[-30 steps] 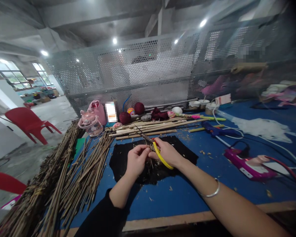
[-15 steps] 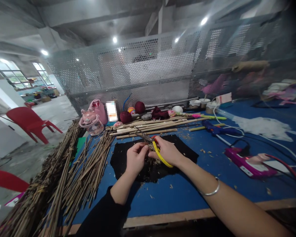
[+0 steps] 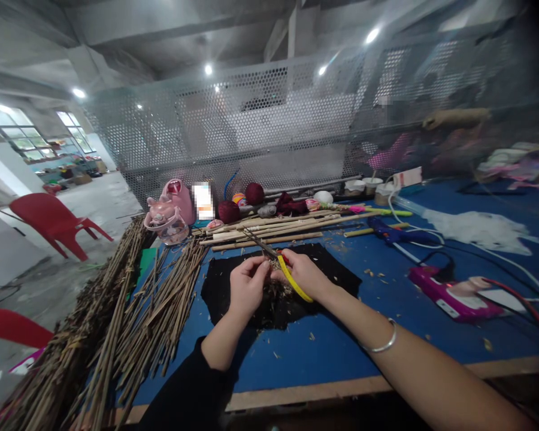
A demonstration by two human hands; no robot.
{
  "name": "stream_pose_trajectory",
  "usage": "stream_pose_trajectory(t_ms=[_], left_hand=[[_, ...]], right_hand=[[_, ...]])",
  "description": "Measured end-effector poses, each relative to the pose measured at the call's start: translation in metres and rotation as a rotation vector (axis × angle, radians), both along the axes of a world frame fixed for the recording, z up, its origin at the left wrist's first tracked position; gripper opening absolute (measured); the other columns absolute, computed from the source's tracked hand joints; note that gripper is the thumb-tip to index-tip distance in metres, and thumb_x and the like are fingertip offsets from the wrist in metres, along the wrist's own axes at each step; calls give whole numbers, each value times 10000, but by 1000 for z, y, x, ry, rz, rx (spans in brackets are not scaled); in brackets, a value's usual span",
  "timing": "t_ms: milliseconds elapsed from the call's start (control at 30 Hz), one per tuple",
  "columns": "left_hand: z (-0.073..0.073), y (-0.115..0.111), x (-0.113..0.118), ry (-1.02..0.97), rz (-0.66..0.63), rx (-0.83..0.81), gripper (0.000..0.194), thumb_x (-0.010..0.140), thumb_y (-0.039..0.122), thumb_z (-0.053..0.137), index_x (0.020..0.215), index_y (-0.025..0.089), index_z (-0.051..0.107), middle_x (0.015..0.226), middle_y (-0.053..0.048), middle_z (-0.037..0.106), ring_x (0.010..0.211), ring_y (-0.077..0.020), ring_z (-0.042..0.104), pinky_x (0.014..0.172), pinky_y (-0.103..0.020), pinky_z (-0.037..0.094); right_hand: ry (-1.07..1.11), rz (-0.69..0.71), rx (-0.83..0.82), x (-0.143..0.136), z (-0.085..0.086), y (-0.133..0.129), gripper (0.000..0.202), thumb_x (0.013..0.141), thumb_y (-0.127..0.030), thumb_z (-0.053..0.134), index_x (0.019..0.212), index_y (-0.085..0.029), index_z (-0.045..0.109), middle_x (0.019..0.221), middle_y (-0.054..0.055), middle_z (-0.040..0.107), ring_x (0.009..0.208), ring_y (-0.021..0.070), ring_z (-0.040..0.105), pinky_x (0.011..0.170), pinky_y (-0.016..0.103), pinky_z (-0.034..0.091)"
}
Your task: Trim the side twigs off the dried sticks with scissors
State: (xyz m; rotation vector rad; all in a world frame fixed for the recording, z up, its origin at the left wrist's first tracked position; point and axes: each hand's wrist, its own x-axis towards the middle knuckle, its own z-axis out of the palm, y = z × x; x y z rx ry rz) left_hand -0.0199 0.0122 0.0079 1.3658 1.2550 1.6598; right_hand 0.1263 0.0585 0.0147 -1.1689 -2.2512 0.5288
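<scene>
My right hand [image 3: 306, 276] is wrapped round scissors with a yellow-covered handle [image 3: 291, 280]; their dark blades [image 3: 263, 244] point up and to the left, past my left fingertips. With thumb and fingers pinched together, my left hand [image 3: 247, 284] is close to the blades. Whatever is between its fingertips is too small and hidden to name. Below both hands, a heap of brown dry plant bits [image 3: 281, 293] lies on a black cloth [image 3: 224, 299], which is spread on the blue table [image 3: 291, 359].
Bundles of thin brown sticks [image 3: 161, 311] lie to the left, with pale sticks [image 3: 269, 230] and dark red yarn balls [image 3: 229, 211] behind the cloth. At right are a blue glue gun [image 3: 397, 233], a purple power strip [image 3: 458, 299] and cables. A red chair [image 3: 54, 218] stands beyond.
The picture has shifted very slightly. Both hands stay almost in place over the cloth, the scissors still in my right hand, their blades only slightly moved.
</scene>
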Motion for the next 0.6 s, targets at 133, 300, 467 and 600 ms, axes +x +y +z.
stream_pose_trajectory(t_ms=[133, 300, 467, 600], left_hand=[[2, -1, 1, -44, -35, -4, 186, 720, 291, 575, 775, 123, 635, 660, -34, 627, 598, -126, 571, 587, -232, 470], [3, -1, 2, -46, -59, -2, 195, 712, 271, 581, 827, 126, 641, 712, -42, 645, 621, -135, 585, 621, -245, 474], [2, -1, 1, -13, -45, 5, 190, 720, 271, 573, 821, 126, 644, 714, -45, 648, 642, -140, 583, 641, -244, 466], [1, -1, 0, 10, -19, 13, 177, 728, 290, 565, 747, 130, 636, 663, -30, 629, 615, -130, 566, 609, -227, 455]], right_hand=[[-60, -10, 55, 0, 5, -2, 410, 673, -518, 573, 904, -198, 462, 724, 19, 609, 648, 175, 563, 543, 222, 331], [-47, -13, 65, 0, 6, -5, 435, 652, -486, 606, 948, -213, 441, 845, 52, 606, 756, 199, 577, 600, 240, 349], [-50, -23, 20, -1, 5, -5, 395, 654, -480, 607, 907, -213, 466, 716, 21, 603, 664, 184, 572, 553, 226, 322], [-60, -39, 43, -1, 3, -2, 349, 674, -493, 577, 855, -210, 482, 642, -6, 586, 584, 154, 538, 511, 211, 294]])
